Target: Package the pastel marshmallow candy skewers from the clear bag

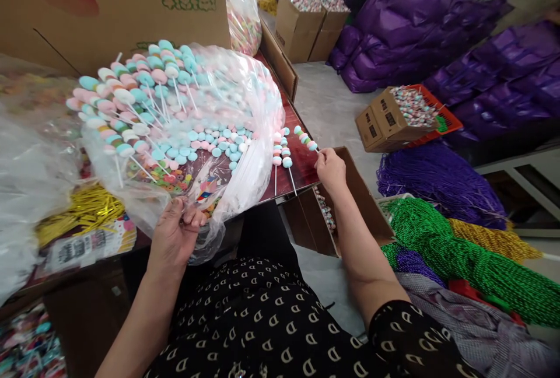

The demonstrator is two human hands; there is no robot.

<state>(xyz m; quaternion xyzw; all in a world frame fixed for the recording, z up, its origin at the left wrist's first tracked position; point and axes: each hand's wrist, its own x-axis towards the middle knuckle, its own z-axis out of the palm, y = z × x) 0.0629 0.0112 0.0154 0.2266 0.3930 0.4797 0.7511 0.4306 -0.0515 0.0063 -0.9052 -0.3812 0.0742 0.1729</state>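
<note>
My right hand point(331, 169) is closed on the stick of a marshmallow skewer point(305, 137) with blue, pink and green pieces, held over the table's right edge. Beside it, two similar skewers point(282, 147) lie on the dark red table point(301, 175), sticks toward me. My left hand point(178, 223) is at the table's front edge, fingers curled on clear plastic bag film point(207, 244); whether this belongs to the large bag is unclear. A large clear bag point(258, 174) lies open, with loose blue and pink marshmallows point(221, 143) and many finished skewers point(131, 95) piled on it.
A cardboard carton point(114, 10) stands behind the pile. Yellow twist ties point(81, 214) lie at left. An open box point(367, 203) is below the table's right side. Filled boxes point(394, 118), purple bundles point(406, 22) and green cord point(472, 255) occupy the floor at right.
</note>
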